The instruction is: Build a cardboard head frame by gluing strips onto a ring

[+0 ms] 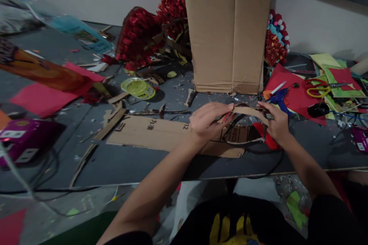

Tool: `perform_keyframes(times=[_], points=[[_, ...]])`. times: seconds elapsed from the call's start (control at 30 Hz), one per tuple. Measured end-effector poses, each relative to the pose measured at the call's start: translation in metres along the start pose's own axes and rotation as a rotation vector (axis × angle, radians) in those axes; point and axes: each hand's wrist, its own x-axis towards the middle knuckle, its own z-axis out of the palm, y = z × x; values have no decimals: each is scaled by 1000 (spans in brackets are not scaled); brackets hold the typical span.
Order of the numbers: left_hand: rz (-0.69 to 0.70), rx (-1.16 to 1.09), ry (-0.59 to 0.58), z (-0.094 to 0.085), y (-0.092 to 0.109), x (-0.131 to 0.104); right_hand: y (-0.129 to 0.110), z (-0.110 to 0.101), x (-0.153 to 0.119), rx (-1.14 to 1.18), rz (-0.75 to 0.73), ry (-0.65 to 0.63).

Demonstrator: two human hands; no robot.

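Observation:
Between my two hands is a loop of bent cardboard strip (249, 111), raised over the table near its front edge. My left hand (207, 118) is closed on the loop's left side, with a thin red edge showing by the fingers. On the right side my right hand (276, 122) pinches the same strip. Below the loop lies a flat piece of printed cardboard (161, 132). A red object (270, 139) rests beside it under my right hand, partly hidden by the loop.
A tall cardboard panel (230, 34) stands at the back, with red paper-petal pieces (138, 36) to its left. A yellow-green cup (139, 89), scissors (319, 89), a blue glue gun (283, 99), purple power strips (25, 141), a bottle (80, 32) and cardboard scraps lie about.

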Motion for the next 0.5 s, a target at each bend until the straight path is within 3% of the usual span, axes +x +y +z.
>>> perform_keyframes(times=[0.3,0.5], points=[[124,-44,-53,-4,8,-11,-4,-7,-8,-75,-185,120],[139,-85,-31,-2,8,-11,-6,-15,-7,-273,-286,192]])
